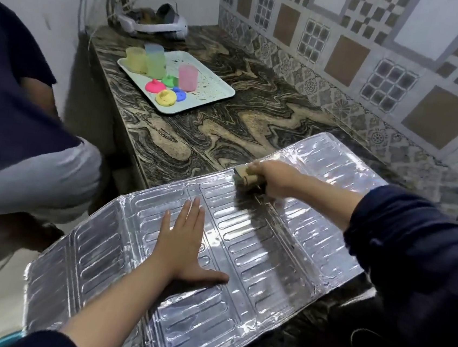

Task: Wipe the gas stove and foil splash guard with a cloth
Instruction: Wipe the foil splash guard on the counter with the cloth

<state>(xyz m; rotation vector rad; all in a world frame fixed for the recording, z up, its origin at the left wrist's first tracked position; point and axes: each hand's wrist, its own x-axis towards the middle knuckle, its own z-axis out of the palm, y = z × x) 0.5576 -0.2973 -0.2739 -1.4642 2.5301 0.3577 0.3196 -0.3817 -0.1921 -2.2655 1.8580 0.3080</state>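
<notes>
The silver foil splash guard (256, 249) lies unfolded and flat across the marbled counter, its left panels hanging past the counter's front edge. My left hand (183, 245) presses flat on its middle panel, fingers spread. My right hand (275, 179) grips a small yellowish-brown cloth or sponge pad (246, 176) against the guard's far edge. No gas stove is in view.
A pale tray (210, 98) with several coloured plastic cups and lids sits further back on the marbled counter (227, 128). A white appliance (156, 24) stands in the far corner. Another person in a dark top and grey trousers (24, 169) stands at the left. Patterned tiles (375, 61) cover the wall.
</notes>
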